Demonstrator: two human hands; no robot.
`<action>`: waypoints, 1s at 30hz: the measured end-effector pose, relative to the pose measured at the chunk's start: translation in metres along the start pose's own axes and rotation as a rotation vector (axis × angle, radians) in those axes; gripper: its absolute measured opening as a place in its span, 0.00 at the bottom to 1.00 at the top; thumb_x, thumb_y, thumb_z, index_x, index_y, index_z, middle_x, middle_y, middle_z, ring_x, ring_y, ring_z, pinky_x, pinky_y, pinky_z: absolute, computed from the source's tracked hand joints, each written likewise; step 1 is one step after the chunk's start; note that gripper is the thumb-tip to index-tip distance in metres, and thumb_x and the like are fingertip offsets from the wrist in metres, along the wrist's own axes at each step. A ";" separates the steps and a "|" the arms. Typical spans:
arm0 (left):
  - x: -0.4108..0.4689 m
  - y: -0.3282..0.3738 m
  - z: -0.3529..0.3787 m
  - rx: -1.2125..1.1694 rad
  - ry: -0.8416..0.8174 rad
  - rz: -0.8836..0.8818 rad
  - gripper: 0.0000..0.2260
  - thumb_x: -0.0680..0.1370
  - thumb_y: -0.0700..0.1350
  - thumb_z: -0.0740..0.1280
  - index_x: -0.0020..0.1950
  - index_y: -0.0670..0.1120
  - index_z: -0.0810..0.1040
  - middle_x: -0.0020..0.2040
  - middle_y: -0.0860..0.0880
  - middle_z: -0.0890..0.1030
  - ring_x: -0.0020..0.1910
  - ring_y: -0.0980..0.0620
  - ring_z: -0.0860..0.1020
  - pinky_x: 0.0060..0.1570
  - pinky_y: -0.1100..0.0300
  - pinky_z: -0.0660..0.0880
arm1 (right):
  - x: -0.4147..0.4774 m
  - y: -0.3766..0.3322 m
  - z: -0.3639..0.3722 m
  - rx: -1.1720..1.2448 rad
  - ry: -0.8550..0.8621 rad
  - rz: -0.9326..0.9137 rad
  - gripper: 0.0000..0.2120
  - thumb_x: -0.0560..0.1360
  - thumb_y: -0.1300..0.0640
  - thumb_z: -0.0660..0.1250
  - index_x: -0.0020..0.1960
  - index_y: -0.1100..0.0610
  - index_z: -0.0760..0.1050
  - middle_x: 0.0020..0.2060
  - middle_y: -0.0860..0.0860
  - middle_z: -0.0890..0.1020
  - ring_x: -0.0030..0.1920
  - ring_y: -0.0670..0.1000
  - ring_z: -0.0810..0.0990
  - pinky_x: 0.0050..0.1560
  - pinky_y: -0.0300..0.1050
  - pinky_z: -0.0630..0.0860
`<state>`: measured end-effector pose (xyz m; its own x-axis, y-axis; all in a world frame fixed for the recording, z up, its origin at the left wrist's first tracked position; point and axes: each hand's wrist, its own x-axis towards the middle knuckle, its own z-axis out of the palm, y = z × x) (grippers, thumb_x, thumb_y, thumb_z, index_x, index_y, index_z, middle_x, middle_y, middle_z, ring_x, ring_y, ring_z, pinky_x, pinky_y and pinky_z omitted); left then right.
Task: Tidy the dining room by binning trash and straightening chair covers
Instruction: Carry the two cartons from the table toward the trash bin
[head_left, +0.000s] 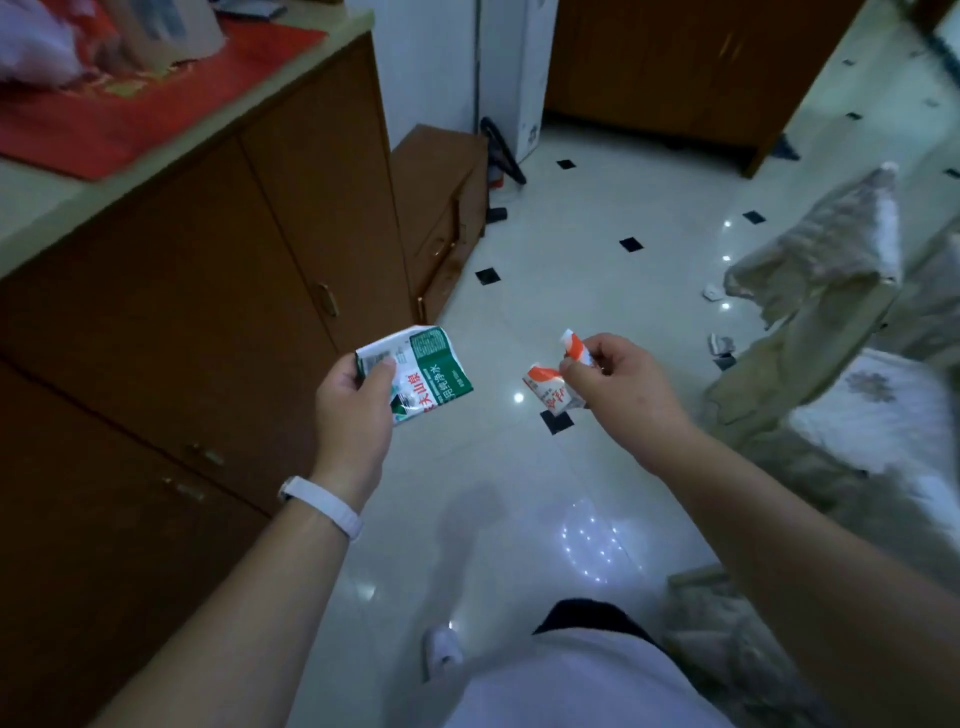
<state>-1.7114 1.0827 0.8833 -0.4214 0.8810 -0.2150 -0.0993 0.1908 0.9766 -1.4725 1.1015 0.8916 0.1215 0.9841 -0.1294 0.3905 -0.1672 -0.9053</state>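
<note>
The left hand (353, 400) is held out in front of the body. Its grip is closed on a crumpled green-and-white label (426, 369), with the thumb pressed on the upper left part and the fingers curled behind. The label has red characters printed on it. A white wristband (322, 506) sits on that wrist.

The right hand (618, 389) is at about the same height and well apart from the left. Its grip pinches a torn orange-and-white wrapper (550, 389) between thumb and fingertips. One end of the wrapper sticks up above the fingers and the other hangs down below the thumb.

Both pieces of trash are in the air over the glossy tiled floor (597, 291). To the right, a rumpled beige chair cover (821, 270) hangs unevenly. Two small scraps (712, 291) lie on the floor just beside it. To the left stands a brown cabinet (208, 270), and on the desk (31, 208) on top of it lies a red mat (156, 104).
</note>
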 end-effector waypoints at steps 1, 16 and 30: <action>0.010 0.004 0.004 0.005 -0.030 0.005 0.05 0.81 0.42 0.65 0.48 0.48 0.80 0.46 0.46 0.85 0.46 0.46 0.85 0.45 0.48 0.82 | 0.005 -0.002 0.001 -0.009 0.018 0.010 0.07 0.75 0.52 0.68 0.41 0.54 0.77 0.33 0.50 0.77 0.33 0.49 0.74 0.39 0.50 0.75; 0.184 0.024 0.113 0.154 -0.187 0.026 0.05 0.82 0.42 0.65 0.49 0.48 0.80 0.40 0.52 0.85 0.40 0.54 0.84 0.39 0.57 0.81 | 0.197 0.022 -0.002 0.143 0.185 0.135 0.11 0.68 0.45 0.68 0.40 0.54 0.77 0.33 0.53 0.78 0.35 0.51 0.75 0.45 0.62 0.79; 0.321 0.079 0.331 0.176 -0.396 0.119 0.06 0.80 0.38 0.65 0.48 0.45 0.80 0.43 0.45 0.84 0.41 0.49 0.82 0.41 0.53 0.80 | 0.377 0.017 -0.099 0.206 0.359 0.189 0.12 0.71 0.45 0.69 0.42 0.55 0.78 0.36 0.54 0.80 0.35 0.50 0.76 0.41 0.58 0.79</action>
<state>-1.5564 1.5235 0.8937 -0.0396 0.9925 -0.1153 0.0983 0.1187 0.9881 -1.3294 1.4639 0.8672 0.4962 0.8483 -0.1850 0.1452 -0.2912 -0.9456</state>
